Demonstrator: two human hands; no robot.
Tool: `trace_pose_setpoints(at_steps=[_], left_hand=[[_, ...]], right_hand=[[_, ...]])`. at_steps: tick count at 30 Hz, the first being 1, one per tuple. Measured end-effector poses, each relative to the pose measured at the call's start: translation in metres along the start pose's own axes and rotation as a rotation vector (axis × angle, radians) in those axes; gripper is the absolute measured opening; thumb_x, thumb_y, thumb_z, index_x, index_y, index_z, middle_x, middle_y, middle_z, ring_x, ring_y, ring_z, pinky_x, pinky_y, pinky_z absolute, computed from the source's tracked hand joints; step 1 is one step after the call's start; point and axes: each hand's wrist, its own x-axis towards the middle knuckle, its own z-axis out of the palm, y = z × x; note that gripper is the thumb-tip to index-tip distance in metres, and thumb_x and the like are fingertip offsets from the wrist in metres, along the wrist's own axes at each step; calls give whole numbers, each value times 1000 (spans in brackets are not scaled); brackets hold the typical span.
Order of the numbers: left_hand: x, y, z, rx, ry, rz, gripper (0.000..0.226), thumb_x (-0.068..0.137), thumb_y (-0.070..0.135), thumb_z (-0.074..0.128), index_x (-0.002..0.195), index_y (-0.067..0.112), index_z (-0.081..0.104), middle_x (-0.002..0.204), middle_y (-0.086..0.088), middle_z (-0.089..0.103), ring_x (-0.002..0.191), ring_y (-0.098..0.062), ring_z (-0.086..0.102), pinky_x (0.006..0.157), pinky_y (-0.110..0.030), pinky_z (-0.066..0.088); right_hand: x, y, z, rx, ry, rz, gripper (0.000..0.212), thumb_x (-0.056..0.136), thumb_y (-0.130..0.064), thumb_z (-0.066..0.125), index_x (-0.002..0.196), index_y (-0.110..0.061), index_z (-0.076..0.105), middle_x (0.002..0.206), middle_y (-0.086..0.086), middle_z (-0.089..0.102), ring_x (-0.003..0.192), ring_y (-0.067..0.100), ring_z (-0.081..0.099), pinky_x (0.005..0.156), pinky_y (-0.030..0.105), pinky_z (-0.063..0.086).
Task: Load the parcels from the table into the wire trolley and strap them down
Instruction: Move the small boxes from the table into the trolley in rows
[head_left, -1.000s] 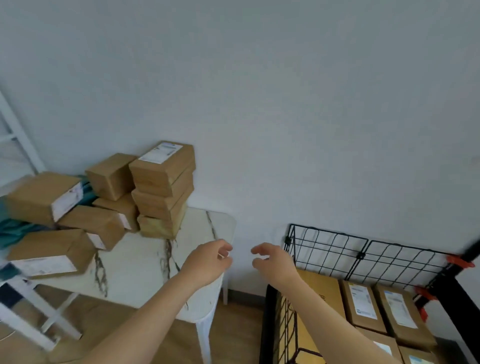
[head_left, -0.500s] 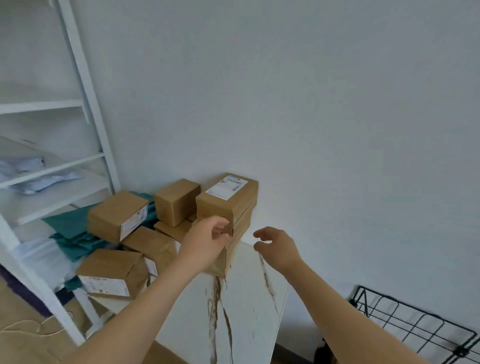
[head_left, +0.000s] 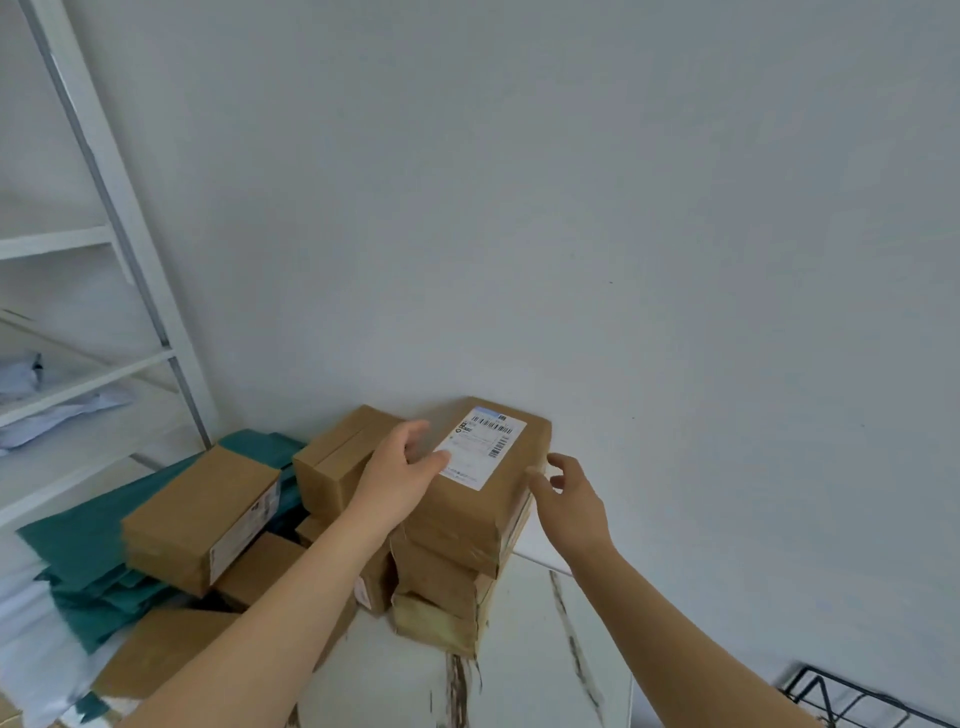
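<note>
Several stacked parcels (head_left: 441, 582) sit at the table's (head_left: 535, 654) back edge against the wall (head_left: 571, 208). The top parcel (head_left: 467, 512) carries a shipping label (head_left: 480, 447). Loose parcels (head_left: 202, 512) crowd its left side, with teal mailer bags (head_left: 78, 540) beyond and white shelving (head_left: 130, 234) behind. Left hand (head_left: 397, 475) rests on the top parcel's left edge, thumb by the label, not clamped. Right hand (head_left: 569, 501) is just beside its right side, fingers loosely curled, empty; contact unclear. Wire trolley (head_left: 852, 701) is cut off bottom right.

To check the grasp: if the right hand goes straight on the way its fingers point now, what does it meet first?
Most likely the right edge of the top parcel, the labelled one on the stack. The right hand is open, close beside it; contact is unclear from this view.
</note>
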Motion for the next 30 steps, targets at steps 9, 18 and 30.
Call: trace_pose_setpoints(at_steps=[9, 18, 30], left_hand=[[59, -25, -18, -248, -361, -303, 81, 52, 67, 67, 123, 28, 59, 125, 5, 60, 121, -19, 50, 109, -51, 33], [71, -28, -20, -231, -558, -291, 36, 90, 49, 52, 116, 27, 66, 114, 9, 68, 115, -15, 55, 111, -46, 32], [65, 0, 1, -401, -612, -265, 40, 86, 55, 54, 112, 25, 63, 103, 1, 72, 100, -19, 65, 90, -35, 49]], right_hand=[[12, -11, 30, 530, -70, 513, 66, 82, -58, 57, 134, -22, 40, 126, 4, 50, 115, 27, 53, 99, 47, 45], [11, -9, 41, 612, -105, 558, 43, 77, -51, 67, 109, -23, 58, 110, 13, 62, 102, 29, 61, 95, 49, 49], [-6, -18, 13, 763, 12, 399, 45, 72, -48, 72, 107, -22, 65, 102, 13, 71, 92, 28, 67, 84, 39, 55]])
